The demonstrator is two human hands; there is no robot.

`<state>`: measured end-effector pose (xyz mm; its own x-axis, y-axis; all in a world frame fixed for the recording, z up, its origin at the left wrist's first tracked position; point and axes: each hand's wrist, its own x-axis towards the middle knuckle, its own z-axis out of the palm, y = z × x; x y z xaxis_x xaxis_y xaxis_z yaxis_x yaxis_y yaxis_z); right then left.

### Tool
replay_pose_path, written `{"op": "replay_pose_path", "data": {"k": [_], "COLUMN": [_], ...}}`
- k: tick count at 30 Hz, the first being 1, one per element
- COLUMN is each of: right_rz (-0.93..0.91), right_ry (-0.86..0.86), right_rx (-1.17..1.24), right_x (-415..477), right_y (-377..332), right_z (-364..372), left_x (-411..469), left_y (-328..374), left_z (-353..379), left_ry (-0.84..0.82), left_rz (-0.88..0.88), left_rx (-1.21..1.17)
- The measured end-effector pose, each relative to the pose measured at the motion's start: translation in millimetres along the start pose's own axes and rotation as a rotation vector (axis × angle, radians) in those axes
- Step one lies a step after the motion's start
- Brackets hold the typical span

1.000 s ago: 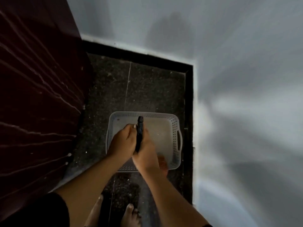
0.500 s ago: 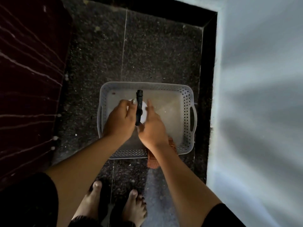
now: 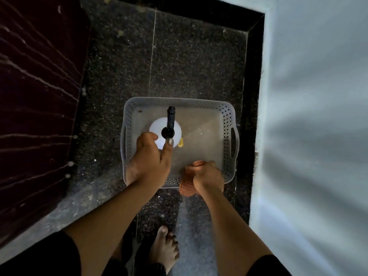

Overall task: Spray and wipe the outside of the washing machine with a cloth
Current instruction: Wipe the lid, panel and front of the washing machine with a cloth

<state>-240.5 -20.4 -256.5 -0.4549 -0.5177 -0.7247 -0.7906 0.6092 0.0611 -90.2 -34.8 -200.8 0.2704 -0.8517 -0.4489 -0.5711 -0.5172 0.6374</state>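
Her right hand [image 3: 208,176] is closed around the orange cloth [image 3: 187,185] at the near rim of the grey basket [image 3: 227,116] on the floor. The left hand [image 3: 151,158] hovers loose-fingered over the white spray bottle [image 3: 157,126] standing inside — touching it or not, I cannot tell.
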Motion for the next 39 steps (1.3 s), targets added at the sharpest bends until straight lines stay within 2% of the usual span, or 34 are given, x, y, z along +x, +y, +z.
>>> {"op": "replay_pose_path", "data": {"k": [5,11,14,19,22,24,28,31,34,36,39], "right_rz": [-0.109,-0.362,-0.52,-0.748,-0.9,-1.026,-1.237,-1.339,-1.347,-1.331,-1.303], "right_ry": [-0.009,0.0,0.061,0.18,0.254,0.305,0.504,0.589,0.598,0.594,0.543], "right_rx": [0.214,0.938,1.144,1.266,1.205,1.098,0.695,0.478,0.347,0.287,0.325], "right_x": [-36,-133,-202,-340,-428,-488,-594,-659,-703,-722,-754], "right_y": [-1,-25,-50,-88,-102,-121,-180,-240,-306,-347,-422], "right_z": [-64,-179,-264,-414,-485,-523,-547,-532,-500,-474,-433], "left_x": [-21,-60,-81,-103,-134,-155,-183,-188,-173,-164,-141], "left_y": [32,107,178,312,371,392,398,374,328,294,230], "left_z": [-28,-85,-144,-284,-377,-446,-570,-652,-722,-759,-820], "left_ry": [-0.028,-0.184,-0.123,0.053,0.0,0.015,0.219,0.423,0.598,0.648,0.585], "left_rz": [0.102,0.154,0.198,0.2,0.252,0.336,0.546,0.626,0.583,0.564,0.528], "left_rx": [0.053,-0.155,-0.313,-0.655,-0.881,-0.938,-0.813,-0.596,-0.423,-0.34,-0.175]}}
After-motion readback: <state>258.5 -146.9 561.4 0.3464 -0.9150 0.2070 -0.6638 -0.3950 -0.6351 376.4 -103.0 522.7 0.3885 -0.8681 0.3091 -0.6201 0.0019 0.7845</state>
